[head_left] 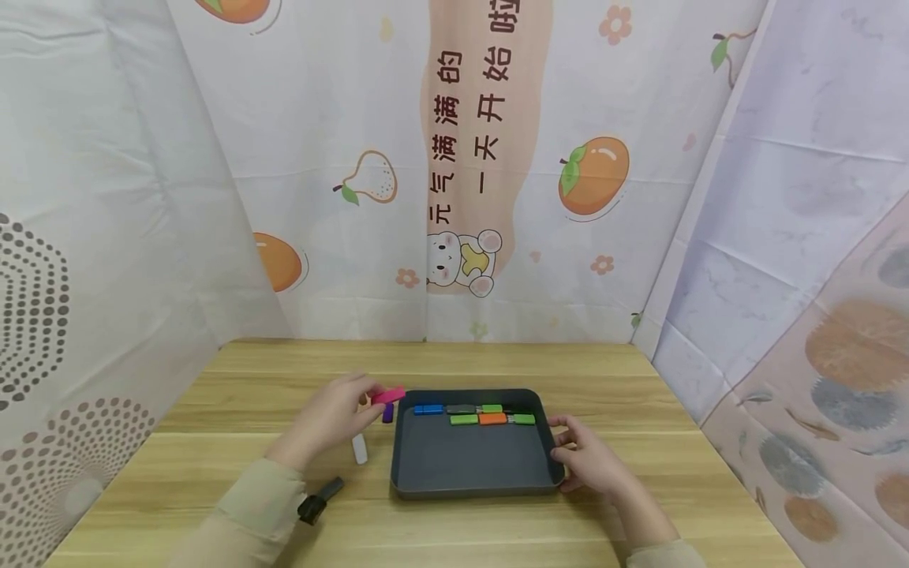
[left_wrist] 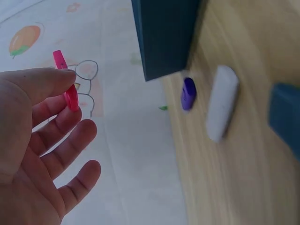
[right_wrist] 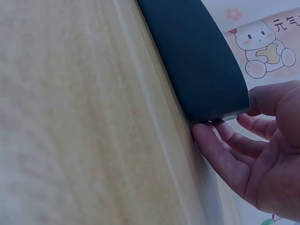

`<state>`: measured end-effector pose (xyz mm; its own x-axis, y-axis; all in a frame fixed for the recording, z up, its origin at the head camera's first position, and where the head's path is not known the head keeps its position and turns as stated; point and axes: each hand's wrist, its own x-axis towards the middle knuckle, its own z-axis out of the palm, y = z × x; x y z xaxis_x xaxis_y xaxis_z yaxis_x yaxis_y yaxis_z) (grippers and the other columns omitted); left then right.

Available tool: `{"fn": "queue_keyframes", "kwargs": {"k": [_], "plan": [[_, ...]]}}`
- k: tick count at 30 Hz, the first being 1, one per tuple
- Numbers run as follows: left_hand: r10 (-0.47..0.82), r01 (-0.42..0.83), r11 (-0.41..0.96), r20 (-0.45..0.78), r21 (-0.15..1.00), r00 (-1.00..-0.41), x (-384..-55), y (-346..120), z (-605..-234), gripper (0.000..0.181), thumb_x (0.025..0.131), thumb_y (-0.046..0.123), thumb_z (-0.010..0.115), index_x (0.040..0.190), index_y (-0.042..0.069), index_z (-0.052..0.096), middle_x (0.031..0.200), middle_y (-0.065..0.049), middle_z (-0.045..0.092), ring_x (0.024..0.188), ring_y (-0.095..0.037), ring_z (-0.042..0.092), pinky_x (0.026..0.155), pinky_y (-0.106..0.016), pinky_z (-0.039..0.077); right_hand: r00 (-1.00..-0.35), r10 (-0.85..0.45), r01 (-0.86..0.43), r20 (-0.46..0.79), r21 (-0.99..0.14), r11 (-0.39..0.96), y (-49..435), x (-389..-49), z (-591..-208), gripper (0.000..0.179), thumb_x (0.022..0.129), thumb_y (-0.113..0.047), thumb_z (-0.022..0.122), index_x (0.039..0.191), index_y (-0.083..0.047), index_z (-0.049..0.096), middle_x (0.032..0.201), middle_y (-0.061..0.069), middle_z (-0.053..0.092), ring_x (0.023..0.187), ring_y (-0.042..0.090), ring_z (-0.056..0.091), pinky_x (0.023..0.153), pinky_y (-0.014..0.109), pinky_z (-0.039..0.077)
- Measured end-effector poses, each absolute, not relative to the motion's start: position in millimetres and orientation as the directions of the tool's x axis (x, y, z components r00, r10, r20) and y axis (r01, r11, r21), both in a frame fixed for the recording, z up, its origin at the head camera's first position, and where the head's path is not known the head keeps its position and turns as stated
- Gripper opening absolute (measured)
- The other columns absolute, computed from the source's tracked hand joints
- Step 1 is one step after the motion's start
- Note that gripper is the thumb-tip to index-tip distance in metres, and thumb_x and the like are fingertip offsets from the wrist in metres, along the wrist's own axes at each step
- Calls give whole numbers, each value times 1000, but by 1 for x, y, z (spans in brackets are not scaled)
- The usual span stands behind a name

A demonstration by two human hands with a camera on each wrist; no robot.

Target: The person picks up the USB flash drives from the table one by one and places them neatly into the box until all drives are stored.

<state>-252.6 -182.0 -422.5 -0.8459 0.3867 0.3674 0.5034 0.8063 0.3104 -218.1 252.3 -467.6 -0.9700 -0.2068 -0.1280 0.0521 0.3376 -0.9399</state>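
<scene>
My left hand [head_left: 334,414] pinches a pink USB flash drive [head_left: 388,395] between thumb and fingertips, above the table just left of the tray's back left corner. The left wrist view shows the drive [left_wrist: 71,96] tilted, its lower fingers spread loosely. My right hand [head_left: 585,457] grips the right side of the dark grey tray [head_left: 476,465], thumb and fingers at its wall [right_wrist: 201,61]. Inside the tray, along the back, lie a blue drive [head_left: 429,410], an orange one [head_left: 493,419], a dark one [head_left: 461,409] and several green ones [head_left: 464,420].
Left of the tray, a purple drive [head_left: 387,413] and a white drive [head_left: 359,449] lie on the wooden table [head_left: 355,528]. A dark grey stick [head_left: 331,487] is nearer the left sleeve. Printed curtains [head_left: 319,237] hang behind and beside the table.
</scene>
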Motion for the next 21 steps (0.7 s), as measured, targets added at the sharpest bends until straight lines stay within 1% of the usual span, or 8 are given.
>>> {"fn": "queue_keyframes", "kwargs": {"k": [4, 12, 16, 21], "plan": [[373, 502, 799, 382, 331, -845, -254, -172, -416, 13, 91, 27, 79, 101, 24, 72, 89, 14, 59, 79, -8, 56, 65, -27, 49, -971, -204, 53, -129, -938, 342, 253, -218, -468, 50, 97, 4, 56, 144, -2, 42, 115, 25, 51, 86, 31, 62, 57, 51, 57], [366, 513, 792, 413, 332, -834, -257, -155, -403, 17, 92, 28, 78, 106, 21, 72, 97, 8, 61, 82, -11, 57, 68, -29, 51, -972, -196, 54, -126, -940, 337, 252, -221, -470, 50, 97, 4, 56, 144, -3, 42, 115, 25, 51, 85, 32, 61, 56, 51, 57], [367, 515, 790, 417, 334, -832, -260, -148, -401, 19, 92, 27, 77, 109, 20, 73, 97, 8, 61, 82, -11, 57, 66, -29, 50, -972, -200, 52, -125, -941, 335, 253, -220, -470, 50, 96, 4, 56, 144, -3, 42, 114, 25, 51, 85, 32, 61, 56, 51, 57], [375, 527, 783, 425, 332, -824, -264, -140, -398, 16, 92, 26, 77, 107, 21, 73, 97, 10, 61, 81, -9, 56, 66, -27, 50, -971, -204, 48, -122, -941, 334, 253, -220, -470, 49, 96, 4, 55, 144, -2, 42, 114, 25, 51, 85, 31, 62, 56, 51, 57]]}}
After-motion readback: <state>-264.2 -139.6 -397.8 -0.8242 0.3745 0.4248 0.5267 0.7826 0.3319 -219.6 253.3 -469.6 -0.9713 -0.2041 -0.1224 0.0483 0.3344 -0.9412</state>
